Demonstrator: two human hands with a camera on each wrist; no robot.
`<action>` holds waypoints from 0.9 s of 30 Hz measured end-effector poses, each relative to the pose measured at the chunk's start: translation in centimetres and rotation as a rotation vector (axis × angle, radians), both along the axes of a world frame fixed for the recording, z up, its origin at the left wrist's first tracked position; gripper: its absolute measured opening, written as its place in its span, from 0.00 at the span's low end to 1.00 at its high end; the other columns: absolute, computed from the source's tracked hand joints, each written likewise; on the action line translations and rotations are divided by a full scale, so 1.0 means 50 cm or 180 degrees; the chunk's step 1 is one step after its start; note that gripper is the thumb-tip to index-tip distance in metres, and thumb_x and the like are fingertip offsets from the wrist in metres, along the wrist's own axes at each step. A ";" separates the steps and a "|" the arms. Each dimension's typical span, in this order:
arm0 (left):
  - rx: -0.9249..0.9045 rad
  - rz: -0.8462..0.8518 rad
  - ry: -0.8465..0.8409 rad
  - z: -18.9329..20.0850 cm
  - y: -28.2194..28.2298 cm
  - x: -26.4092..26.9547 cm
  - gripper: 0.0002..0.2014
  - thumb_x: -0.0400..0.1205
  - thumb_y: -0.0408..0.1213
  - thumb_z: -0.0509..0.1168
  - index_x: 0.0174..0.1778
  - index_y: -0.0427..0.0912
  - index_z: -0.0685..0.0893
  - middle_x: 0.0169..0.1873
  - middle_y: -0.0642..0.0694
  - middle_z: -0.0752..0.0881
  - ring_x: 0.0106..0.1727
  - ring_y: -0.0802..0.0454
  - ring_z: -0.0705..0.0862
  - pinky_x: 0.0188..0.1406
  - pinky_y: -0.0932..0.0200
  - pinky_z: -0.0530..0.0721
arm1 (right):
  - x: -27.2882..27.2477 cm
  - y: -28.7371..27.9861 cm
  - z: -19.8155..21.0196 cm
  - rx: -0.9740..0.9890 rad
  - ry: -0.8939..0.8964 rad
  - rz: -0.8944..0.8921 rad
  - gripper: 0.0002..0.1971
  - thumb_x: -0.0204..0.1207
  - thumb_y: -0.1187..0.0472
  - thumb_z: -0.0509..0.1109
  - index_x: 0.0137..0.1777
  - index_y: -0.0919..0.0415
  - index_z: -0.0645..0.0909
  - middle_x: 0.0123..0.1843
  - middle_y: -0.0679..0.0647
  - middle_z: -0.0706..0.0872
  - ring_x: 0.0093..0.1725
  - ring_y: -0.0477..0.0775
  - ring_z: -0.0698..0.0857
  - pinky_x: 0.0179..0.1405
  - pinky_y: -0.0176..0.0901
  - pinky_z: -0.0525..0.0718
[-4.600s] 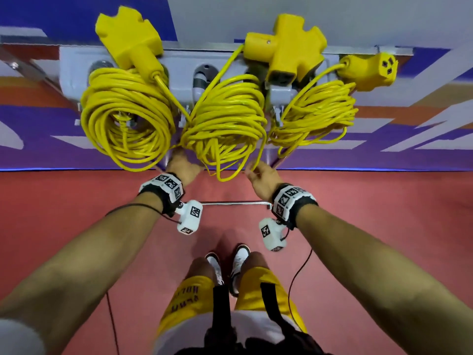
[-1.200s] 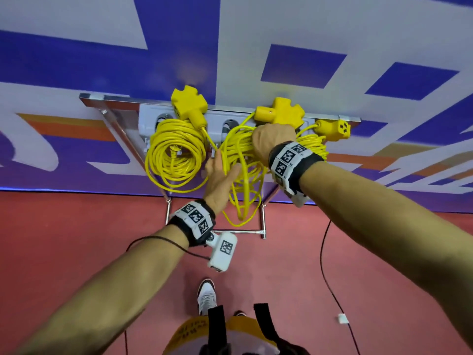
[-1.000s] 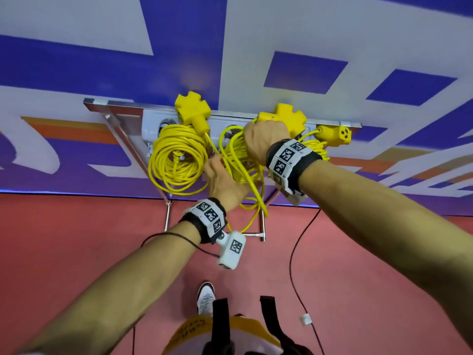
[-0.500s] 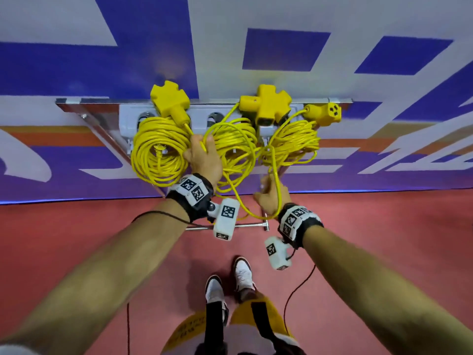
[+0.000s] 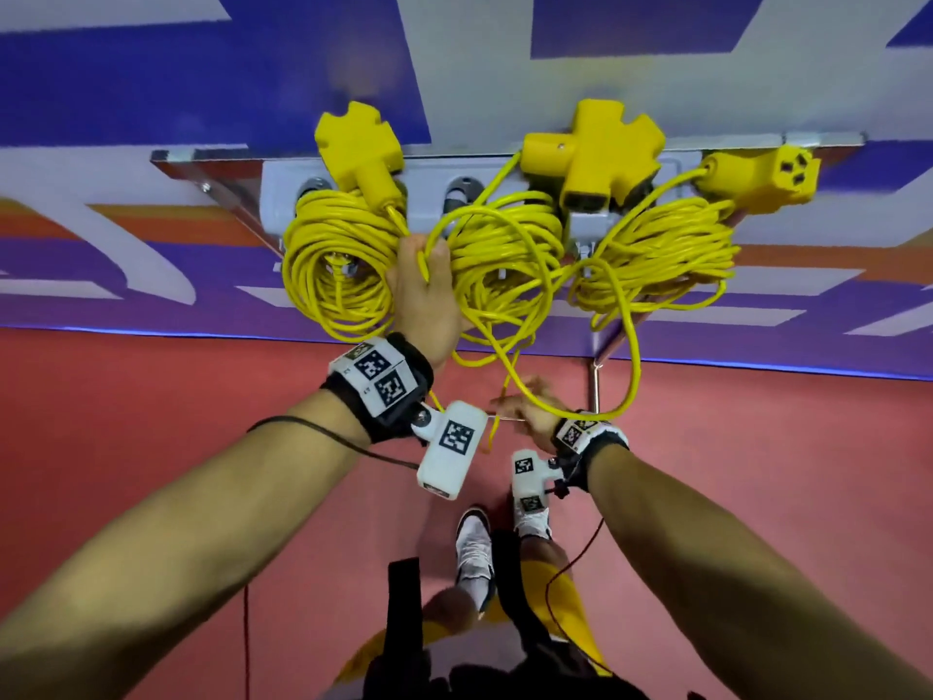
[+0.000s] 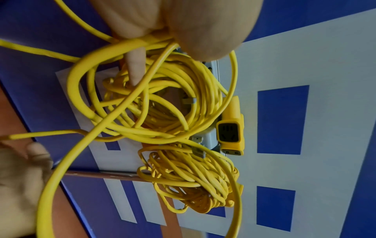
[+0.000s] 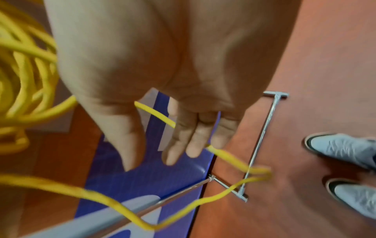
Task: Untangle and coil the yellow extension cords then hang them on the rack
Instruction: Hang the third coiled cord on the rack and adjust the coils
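Note:
Three yellow cord coils hang on the grey rack (image 5: 429, 181): a left coil (image 5: 333, 265), a middle coil (image 5: 505, 255) and a right coil (image 5: 661, 255). My left hand (image 5: 426, 255) is raised between the left and middle coils and grips a few strands of the middle coil (image 6: 162, 99); thumb and fingers (image 6: 136, 67) pinch them. My right hand (image 5: 520, 396) is low under the middle coil, fingers (image 7: 191, 141) straight. A loose strand (image 7: 154, 112) runs across behind those fingers. A long loop (image 5: 628, 386) hangs from the right coil (image 6: 193, 185).
Cross-shaped yellow sockets (image 5: 590, 149) and a single socket (image 5: 762, 179) sit atop the rack. The rack's metal foot bar (image 7: 260, 136) rests on red floor near my shoes (image 7: 346, 149). A blue and white wall (image 5: 151, 93) is behind.
My right hand has dropped lower and its fingers have straightened, the loose strand sliding across them. My left hand has stayed between the left and middle coils, gripping strands.

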State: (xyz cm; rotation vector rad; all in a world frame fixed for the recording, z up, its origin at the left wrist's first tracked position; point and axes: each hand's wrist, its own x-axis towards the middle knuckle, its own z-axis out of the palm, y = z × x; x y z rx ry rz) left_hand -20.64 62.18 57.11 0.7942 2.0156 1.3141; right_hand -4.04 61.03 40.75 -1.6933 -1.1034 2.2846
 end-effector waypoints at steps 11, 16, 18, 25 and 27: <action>0.0122 -0.0157 -0.0033 0.026 -0.026 0.023 0.17 0.81 0.61 0.57 0.59 0.57 0.75 0.67 0.38 0.74 0.60 0.36 0.83 0.33 0.33 0.90 | -0.005 0.106 0.092 0.1289 -0.0767 0.0304 0.51 0.53 0.48 0.83 0.80 0.45 0.68 0.83 0.60 0.64 0.78 0.62 0.72 0.72 0.53 0.77; 0.0141 -0.0174 0.0297 0.025 -0.023 0.019 0.09 0.81 0.60 0.57 0.54 0.64 0.76 0.67 0.37 0.74 0.58 0.35 0.84 0.32 0.37 0.90 | -0.002 0.013 0.120 0.0915 -0.0240 0.0588 0.16 0.84 0.63 0.66 0.33 0.64 0.79 0.31 0.57 0.86 0.35 0.51 0.80 0.44 0.35 0.76; 0.0141 -0.0155 0.0343 0.024 -0.025 0.018 0.07 0.79 0.61 0.57 0.49 0.70 0.76 0.67 0.38 0.74 0.60 0.35 0.82 0.30 0.35 0.90 | 0.026 -0.036 0.134 0.0750 -0.0053 0.0411 0.15 0.81 0.72 0.63 0.31 0.62 0.75 0.25 0.55 0.83 0.31 0.48 0.81 0.40 0.36 0.78; 0.0062 -0.0296 0.0878 -0.041 -0.028 -0.012 0.06 0.78 0.64 0.55 0.49 0.73 0.71 0.53 0.35 0.80 0.55 0.28 0.82 0.51 0.25 0.85 | 0.096 -0.052 0.327 0.0747 0.0817 -0.1021 0.18 0.69 0.44 0.74 0.55 0.47 0.76 0.34 0.51 0.78 0.36 0.49 0.82 0.39 0.48 0.79; -0.0013 -0.0639 0.0814 -0.032 -0.036 -0.016 0.06 0.76 0.62 0.56 0.48 0.75 0.71 0.51 0.34 0.82 0.55 0.26 0.83 0.52 0.23 0.83 | 0.099 -0.026 0.388 0.0691 0.0685 -0.1293 0.16 0.82 0.38 0.62 0.50 0.50 0.76 0.30 0.51 0.76 0.36 0.50 0.81 0.41 0.48 0.76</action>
